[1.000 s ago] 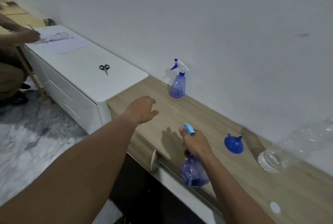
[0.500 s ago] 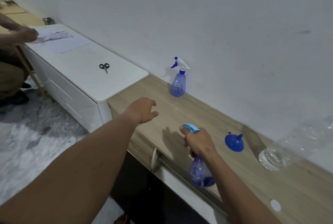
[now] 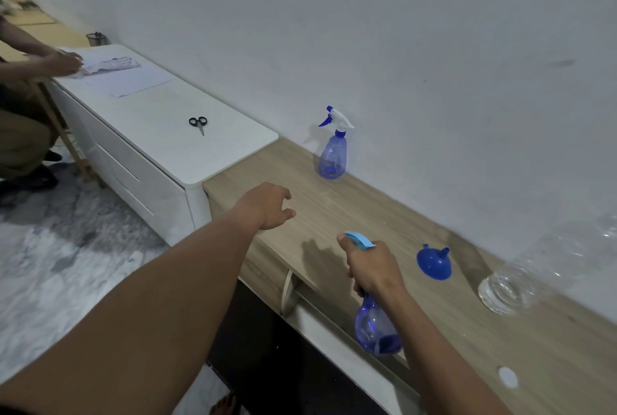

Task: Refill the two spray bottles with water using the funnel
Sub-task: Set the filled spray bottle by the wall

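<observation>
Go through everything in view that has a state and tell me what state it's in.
Far spray bottle: upright on counter, sprayer on, nearly empty.
Near spray bottle: sprayer on, little liquid, gripped by right hand.
Left hand: open, holding nothing.
Funnel: mouth down on counter.
Clear bottle: some water inside.
Scissors: closed.
White cap: loose on counter.

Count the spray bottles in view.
2. One spray bottle stands upright on the wooden counter, close to the wall. The other bottle is gripped at its neck by the right hand, near the counter's front edge. None appears hidden.
</observation>
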`<state>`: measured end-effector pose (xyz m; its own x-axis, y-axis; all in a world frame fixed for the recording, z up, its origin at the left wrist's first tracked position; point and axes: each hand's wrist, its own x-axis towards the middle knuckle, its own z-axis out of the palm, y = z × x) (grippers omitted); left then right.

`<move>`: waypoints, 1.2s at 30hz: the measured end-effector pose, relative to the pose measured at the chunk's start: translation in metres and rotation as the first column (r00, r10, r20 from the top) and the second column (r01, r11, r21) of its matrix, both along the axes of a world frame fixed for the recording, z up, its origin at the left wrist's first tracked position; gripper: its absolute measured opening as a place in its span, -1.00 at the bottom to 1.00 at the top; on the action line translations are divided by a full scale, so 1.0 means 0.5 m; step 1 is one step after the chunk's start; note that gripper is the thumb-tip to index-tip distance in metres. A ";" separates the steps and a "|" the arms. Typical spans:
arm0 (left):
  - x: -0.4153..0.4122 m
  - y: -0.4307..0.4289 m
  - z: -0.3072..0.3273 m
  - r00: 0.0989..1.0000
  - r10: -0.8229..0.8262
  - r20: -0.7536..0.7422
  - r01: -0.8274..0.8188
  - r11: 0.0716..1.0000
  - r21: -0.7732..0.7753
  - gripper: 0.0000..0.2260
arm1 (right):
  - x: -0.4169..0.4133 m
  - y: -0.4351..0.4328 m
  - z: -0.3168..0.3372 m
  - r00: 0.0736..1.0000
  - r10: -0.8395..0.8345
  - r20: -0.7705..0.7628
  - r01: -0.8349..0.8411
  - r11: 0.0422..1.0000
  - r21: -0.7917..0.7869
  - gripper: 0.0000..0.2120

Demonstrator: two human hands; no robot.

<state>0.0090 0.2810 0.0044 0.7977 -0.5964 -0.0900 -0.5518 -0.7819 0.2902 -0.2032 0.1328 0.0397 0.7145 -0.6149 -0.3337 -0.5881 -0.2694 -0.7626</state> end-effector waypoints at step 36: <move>-0.022 0.015 -0.009 1.000 -0.015 -0.019 0.015 1.000 0.000 -0.50 | -0.031 0.048 -0.095 0.914 -0.144 0.379 0.137 0.990 0.045 -0.46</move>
<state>-0.0021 0.2886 0.0001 0.7864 -0.6086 -0.1056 -0.5581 -0.7734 0.3008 -0.2186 0.1570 -0.0079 0.6964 -0.7147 -0.0649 -0.2831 -0.1905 -0.9400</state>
